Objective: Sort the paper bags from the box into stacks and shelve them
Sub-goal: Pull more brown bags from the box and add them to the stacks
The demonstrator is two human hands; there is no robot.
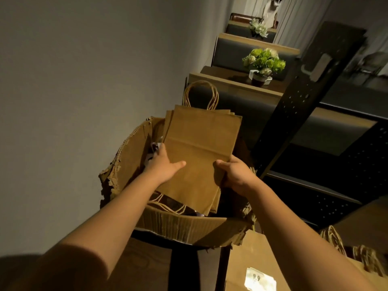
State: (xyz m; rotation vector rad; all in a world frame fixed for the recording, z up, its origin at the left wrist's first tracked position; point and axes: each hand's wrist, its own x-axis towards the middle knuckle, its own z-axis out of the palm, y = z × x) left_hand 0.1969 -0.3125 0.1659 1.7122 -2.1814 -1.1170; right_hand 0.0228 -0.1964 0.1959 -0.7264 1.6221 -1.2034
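Hands hold a flat bundle of paper bags (195, 156) over the torn box (189, 227), left hand (165, 166) and right hand (237, 175) each pinching its near end in a grip, long axis pointing away, handles far.

Matt kraft paper, ragged cardboard

Brown paper bags (195, 156) are showing a smooth matt face with twisted paper-cord handles (201, 95); the corrugated cardboard box (189, 227) beneath the fingers is fraying rough at its torn edges.
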